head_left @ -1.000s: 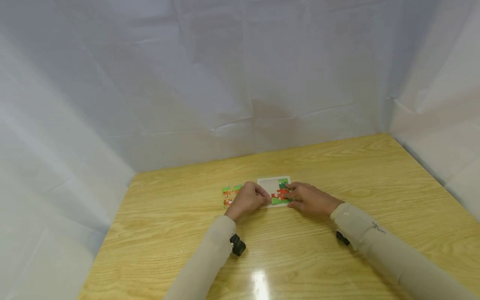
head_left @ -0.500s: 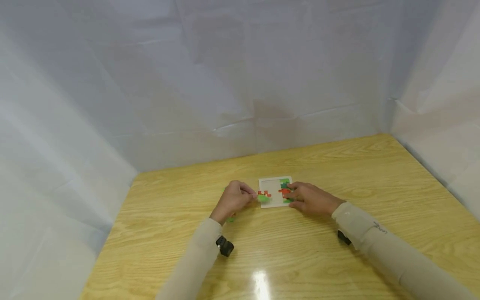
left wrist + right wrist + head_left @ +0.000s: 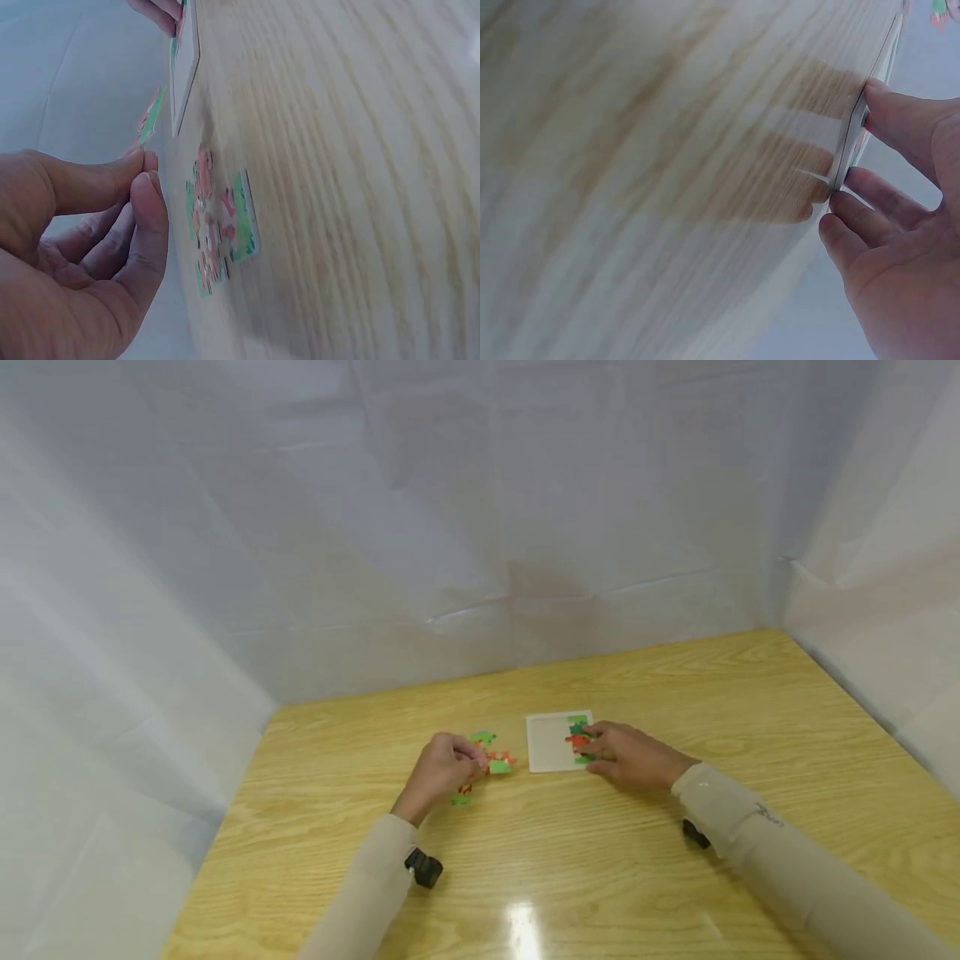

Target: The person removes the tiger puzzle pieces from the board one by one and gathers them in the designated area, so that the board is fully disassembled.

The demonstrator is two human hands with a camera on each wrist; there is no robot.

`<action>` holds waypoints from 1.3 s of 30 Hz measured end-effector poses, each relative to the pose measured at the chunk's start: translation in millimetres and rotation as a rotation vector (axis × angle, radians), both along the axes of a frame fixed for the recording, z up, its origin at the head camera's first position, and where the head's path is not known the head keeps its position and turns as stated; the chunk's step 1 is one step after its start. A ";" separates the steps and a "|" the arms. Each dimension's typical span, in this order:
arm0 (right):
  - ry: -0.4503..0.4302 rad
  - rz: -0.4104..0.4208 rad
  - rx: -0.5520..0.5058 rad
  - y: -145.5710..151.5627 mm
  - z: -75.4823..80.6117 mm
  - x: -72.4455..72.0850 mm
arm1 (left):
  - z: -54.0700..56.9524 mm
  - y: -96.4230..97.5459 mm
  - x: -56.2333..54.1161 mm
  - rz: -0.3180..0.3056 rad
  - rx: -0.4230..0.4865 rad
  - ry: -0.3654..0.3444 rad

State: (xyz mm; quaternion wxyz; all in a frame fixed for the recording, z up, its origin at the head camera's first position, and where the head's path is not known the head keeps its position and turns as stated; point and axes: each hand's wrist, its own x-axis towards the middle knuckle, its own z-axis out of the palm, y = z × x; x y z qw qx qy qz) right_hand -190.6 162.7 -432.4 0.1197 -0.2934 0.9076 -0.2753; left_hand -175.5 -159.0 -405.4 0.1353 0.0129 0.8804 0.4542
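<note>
My left hand (image 3: 442, 770) pinches a jigsaw piece between thumb and index finger, left of the puzzle tray. That jigsaw piece (image 3: 152, 118), green and red, is held up off the table, its other fingers curled behind. Loose jigsaw pieces (image 3: 240, 217) in green, red and orange lie on the table beneath this hand, partly hidden by it in the head view. My right hand (image 3: 626, 756) grips the right side of the white-framed puzzle tray (image 3: 549, 745), thumb and fingers at its edge (image 3: 847, 142). Green and red pieces (image 3: 577, 740) fill the tray's right strip, partly under the fingers.
The wooden table (image 3: 600, 852) reaches back to a pale sheet (image 3: 465, 527) hanging behind it, with more sheeting at both sides. Black wrist cameras (image 3: 424, 867) are strapped at the cuffs of the light sleeves.
My left hand has carried the green and red piece out of the tray leftward, over the loose pieces. The tray has shifted slightly right, with my right hand still on its edge.
</note>
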 end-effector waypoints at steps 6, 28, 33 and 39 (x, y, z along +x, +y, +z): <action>0.000 -0.016 0.014 5.1 0.7 0.1 | -1.8 -5.8 6.2 0.008 -0.065 0.009; 0.023 0.016 0.002 10.6 -2.5 -4.6 | -9.5 -6.8 17.9 -0.022 -0.199 0.078; 0.031 0.019 0.003 11.3 -3.1 -4.2 | -9.3 -3.7 18.5 -0.014 -0.223 0.098; 0.028 0.023 -0.008 11.2 -2.8 -2.8 | -8.3 -2.0 18.0 -0.003 -0.259 0.118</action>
